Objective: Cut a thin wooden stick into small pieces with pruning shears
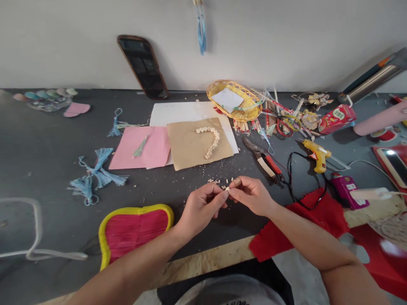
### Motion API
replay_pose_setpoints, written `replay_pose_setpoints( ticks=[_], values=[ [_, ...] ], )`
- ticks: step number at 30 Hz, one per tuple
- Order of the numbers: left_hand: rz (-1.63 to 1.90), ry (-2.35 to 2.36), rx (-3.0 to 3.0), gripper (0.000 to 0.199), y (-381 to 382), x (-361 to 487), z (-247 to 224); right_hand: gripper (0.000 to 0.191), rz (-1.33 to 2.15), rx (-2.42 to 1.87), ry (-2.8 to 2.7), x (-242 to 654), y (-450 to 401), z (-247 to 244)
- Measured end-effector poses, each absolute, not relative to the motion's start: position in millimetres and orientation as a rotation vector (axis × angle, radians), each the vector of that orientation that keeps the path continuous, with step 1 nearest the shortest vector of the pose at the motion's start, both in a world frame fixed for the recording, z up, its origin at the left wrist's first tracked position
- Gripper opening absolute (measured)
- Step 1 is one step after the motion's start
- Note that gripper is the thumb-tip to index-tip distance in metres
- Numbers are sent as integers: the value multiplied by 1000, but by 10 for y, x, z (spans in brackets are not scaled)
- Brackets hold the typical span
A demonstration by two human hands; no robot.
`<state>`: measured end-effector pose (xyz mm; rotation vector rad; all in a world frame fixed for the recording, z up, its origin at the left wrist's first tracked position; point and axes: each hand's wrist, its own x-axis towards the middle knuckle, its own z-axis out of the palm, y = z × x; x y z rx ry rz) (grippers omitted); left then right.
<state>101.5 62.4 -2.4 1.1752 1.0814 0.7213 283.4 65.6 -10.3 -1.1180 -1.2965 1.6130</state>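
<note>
My left hand (pixel 203 205) and my right hand (pixel 252 195) meet over the dark table near its front edge. Both are closed in a pinch, fingertips together on a small cream-coloured piece (pixel 227 189); its exact shape is mostly hidden by the fingers. Just beyond them lie several short pale stick pieces (pixel 214 181) among crumbs. Farther back, a curved, hook-shaped row of cream pieces (pixel 216 137) rests on a sheet of brown paper (pixel 184 146).
Pruning shears (pixel 262 159), a yellow glue gun (pixel 318 154) and red cloth (pixel 318 216) lie right. A wicker basket (pixel 235 99) stands behind; a phone (pixel 143 65) leans on the wall. Left are blue tassels (pixel 98 171), pink paper (pixel 136 146) and a yellow-rimmed pink piece (pixel 135 233).
</note>
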Motion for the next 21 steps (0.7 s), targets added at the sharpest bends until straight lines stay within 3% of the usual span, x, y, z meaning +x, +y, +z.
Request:
replay_pose_setpoints(
  ticks=[21],
  values=[
    [721, 883, 762, 41, 631, 1059, -31, 31, 1586, -1109, -1218, 2746, 606, -137]
  ],
)
